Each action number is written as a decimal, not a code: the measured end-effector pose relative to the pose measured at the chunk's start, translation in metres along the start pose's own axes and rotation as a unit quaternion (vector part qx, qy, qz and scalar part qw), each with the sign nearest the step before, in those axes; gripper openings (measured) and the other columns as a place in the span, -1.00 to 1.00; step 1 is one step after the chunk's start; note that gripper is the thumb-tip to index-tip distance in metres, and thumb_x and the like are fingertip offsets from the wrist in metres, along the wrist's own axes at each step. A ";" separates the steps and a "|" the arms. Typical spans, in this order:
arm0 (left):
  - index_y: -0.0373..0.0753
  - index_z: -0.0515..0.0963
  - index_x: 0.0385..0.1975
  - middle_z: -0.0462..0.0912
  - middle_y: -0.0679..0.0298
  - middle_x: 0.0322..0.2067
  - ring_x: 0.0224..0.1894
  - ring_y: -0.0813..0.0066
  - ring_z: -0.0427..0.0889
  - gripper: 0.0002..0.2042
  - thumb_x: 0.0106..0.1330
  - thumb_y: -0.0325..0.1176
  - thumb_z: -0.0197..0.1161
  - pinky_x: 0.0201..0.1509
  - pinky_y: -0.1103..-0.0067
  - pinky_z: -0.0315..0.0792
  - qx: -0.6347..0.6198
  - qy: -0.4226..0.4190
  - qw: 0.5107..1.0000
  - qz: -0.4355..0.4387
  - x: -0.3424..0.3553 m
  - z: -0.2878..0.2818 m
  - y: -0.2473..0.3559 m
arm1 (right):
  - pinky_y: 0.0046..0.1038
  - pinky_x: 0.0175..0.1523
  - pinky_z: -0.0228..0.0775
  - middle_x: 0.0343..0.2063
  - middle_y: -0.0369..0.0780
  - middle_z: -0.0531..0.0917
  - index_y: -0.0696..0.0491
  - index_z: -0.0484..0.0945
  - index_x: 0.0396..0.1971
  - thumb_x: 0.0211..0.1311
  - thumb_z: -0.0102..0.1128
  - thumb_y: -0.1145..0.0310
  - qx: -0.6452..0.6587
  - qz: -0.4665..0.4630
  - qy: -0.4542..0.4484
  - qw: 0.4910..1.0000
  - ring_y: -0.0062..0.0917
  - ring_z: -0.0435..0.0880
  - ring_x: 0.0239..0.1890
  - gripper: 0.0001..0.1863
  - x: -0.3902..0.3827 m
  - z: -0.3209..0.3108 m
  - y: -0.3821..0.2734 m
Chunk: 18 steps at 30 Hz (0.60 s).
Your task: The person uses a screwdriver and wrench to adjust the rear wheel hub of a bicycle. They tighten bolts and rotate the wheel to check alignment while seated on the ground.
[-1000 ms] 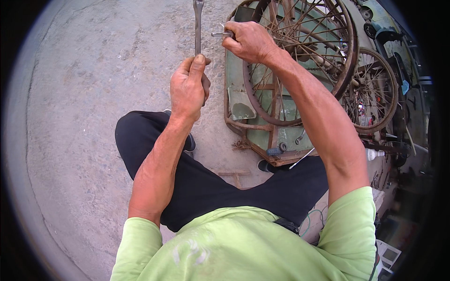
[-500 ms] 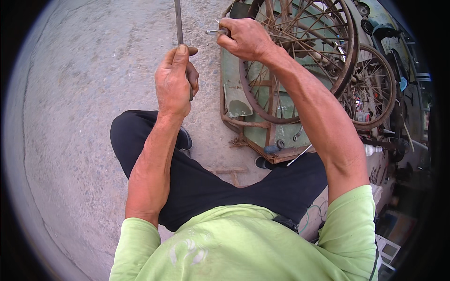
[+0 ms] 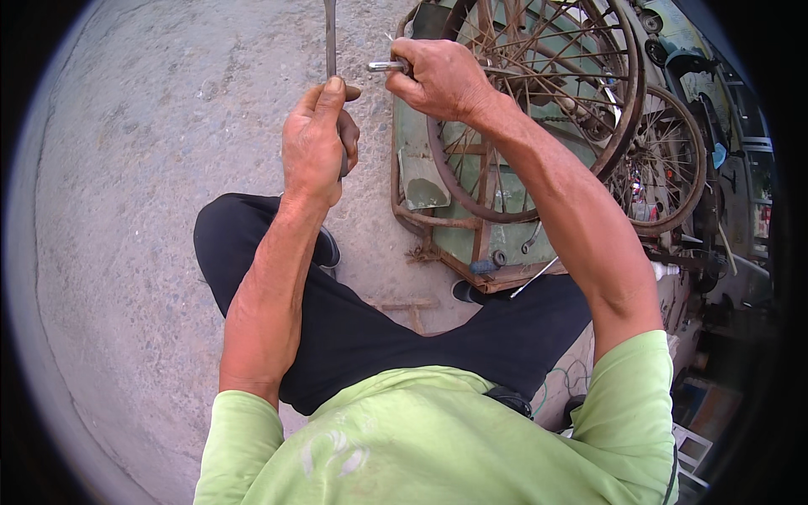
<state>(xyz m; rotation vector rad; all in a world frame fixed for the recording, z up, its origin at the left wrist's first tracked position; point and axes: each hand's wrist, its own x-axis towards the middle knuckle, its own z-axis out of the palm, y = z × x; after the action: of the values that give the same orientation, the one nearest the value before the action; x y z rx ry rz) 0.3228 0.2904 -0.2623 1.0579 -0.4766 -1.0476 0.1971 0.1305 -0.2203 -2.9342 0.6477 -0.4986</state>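
My left hand (image 3: 316,143) is closed around a long, thin, dark metal bar (image 3: 331,38), with the thumb pressed along it. The bar stands up from the fist and runs past the top of the picture; its lower end shows beside the palm. To the right, apart from the bar, my right hand (image 3: 442,80) is closed on a small shiny metal tool (image 3: 385,66). Only the tool's bright rounded end sticks out toward the bar; the fingers hide the rest, so its kind is unclear.
Right of my hands, a rusty spoked wheel (image 3: 629,93) leans over a green cart bed (image 3: 459,244) with a rusty frame. A second wheel (image 3: 700,160) stands behind it. A thin metal rod (image 3: 534,278) and a small ring (image 3: 499,257) lie near my right knee. Rough concrete (image 3: 151,168) spreads left.
My left hand and the bar have shifted slightly right. My right hand with the shiny tool has dropped a little lower in the view. Both grips stay the same.
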 end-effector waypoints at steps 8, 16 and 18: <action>-0.33 0.53 -0.14 0.35 0.40 -0.72 -0.76 0.66 0.23 -0.59 0.58 -0.01 0.11 -0.72 0.62 0.11 -0.037 0.006 0.999 -0.027 0.006 -0.002 0.008 | -0.20 -0.39 0.55 -0.56 -0.13 0.65 0.10 0.53 -0.51 0.00 0.31 0.25 0.042 -0.092 -0.060 0.993 -0.16 0.71 -0.46 -0.77 -0.031 -0.012 -0.036; -0.35 0.53 -0.09 0.27 0.40 -0.72 -0.76 0.64 0.16 -0.58 0.64 -0.04 0.00 -0.69 0.63 0.08 -0.027 0.030 0.999 -0.014 0.012 0.004 0.013 | -0.15 -0.39 0.53 -0.64 -0.11 0.64 0.07 0.59 -0.53 0.03 0.30 0.24 -0.033 -0.176 -0.092 0.979 -0.16 0.70 -0.52 -0.80 0.021 -0.061 -0.010; -0.34 0.54 -0.11 0.33 0.39 -0.72 -0.75 0.64 0.22 -0.58 0.60 -0.02 0.06 -0.71 0.63 0.12 -0.044 0.028 0.999 -0.013 0.015 0.002 0.015 | -0.18 -0.41 0.52 -0.63 -0.11 0.64 0.06 0.61 -0.51 0.10 0.30 0.22 -0.083 -0.167 -0.065 0.980 -0.22 0.70 -0.55 -0.79 0.033 -0.073 -0.009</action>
<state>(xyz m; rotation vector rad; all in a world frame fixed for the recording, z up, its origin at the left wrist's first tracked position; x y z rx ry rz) 0.3352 0.2776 -0.2502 1.0144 -0.3684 -1.0503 0.2044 0.1231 -0.1404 -3.2171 0.1864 -0.2842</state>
